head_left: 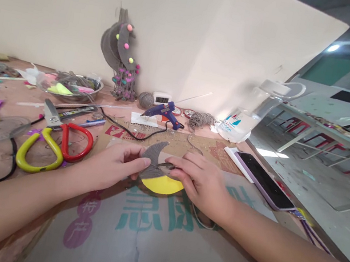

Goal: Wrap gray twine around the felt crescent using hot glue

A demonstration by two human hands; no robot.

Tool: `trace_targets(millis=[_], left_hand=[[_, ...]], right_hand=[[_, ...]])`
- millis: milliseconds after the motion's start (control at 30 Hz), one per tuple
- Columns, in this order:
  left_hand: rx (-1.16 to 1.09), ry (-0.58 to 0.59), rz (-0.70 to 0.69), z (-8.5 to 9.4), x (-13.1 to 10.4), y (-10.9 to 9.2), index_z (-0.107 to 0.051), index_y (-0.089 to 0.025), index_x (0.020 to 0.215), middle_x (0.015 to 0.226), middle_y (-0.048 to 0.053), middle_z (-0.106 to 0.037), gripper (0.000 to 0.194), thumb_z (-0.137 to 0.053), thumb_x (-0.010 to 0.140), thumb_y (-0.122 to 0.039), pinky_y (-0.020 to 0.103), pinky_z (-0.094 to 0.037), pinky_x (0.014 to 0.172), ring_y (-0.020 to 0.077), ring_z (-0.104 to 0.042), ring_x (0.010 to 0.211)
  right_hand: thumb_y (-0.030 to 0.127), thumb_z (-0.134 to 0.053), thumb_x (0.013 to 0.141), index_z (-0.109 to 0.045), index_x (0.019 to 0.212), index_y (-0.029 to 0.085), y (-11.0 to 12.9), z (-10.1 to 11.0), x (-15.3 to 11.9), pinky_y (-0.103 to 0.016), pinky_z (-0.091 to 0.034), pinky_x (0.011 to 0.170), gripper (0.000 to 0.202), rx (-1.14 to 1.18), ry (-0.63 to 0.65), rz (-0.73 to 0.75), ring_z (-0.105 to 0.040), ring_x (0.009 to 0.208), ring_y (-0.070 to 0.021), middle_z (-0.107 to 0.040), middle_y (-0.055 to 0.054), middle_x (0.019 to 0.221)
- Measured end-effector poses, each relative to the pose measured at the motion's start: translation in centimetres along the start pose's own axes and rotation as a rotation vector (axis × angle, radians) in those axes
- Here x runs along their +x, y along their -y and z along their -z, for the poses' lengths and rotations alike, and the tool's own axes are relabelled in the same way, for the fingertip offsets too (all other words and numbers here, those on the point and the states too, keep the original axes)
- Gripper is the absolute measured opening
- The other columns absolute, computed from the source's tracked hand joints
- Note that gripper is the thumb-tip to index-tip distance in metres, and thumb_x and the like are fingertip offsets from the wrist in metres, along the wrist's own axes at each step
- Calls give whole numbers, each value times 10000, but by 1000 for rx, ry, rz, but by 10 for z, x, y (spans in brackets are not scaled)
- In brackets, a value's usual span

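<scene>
Pinching crescent (pixel 155 168): both hands, forearms converging.

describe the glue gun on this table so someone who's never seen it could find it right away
Start at the big beige wall board behind the craft table and drop to its base near the middle. There, on a white paper just beyond the two hands, lies the glue gun. It is the only dark blue, pistol-shaped tool, with a black cord trailing left, between a grey twine ball and loose twine.
</scene>
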State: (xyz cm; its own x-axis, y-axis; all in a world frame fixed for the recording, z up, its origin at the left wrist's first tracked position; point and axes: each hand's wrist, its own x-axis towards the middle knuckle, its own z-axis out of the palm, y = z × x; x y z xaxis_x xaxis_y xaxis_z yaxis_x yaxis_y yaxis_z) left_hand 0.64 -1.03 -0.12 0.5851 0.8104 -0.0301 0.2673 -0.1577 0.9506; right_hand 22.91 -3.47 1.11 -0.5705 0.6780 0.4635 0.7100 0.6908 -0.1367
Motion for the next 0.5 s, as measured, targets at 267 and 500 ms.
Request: trace_targets(millis=[267,500], left_hand=[[-99,-50,-83,-1,0,-2,-455,-178,698,554,-69,-381,273,-429,852,-402,199,-247,466,73,-317,486],[-98,-93,-132,-2,2,3,-447,-180,744,549,-51,-466,234,-434,845,-391,207,-309,477,82,-392,471]], right_hand=[[213,-410,878,-477,1233,216,-39,-19,6,-378,-404,923,361,213,-118,-280,-508,1090,-201,-555,-78,1183],[357,-456,859,-563,1089,202,-19,5,16,-374,-421,912,297,494,-73,-355,-538,1049,-205,-585,-78,1112]])
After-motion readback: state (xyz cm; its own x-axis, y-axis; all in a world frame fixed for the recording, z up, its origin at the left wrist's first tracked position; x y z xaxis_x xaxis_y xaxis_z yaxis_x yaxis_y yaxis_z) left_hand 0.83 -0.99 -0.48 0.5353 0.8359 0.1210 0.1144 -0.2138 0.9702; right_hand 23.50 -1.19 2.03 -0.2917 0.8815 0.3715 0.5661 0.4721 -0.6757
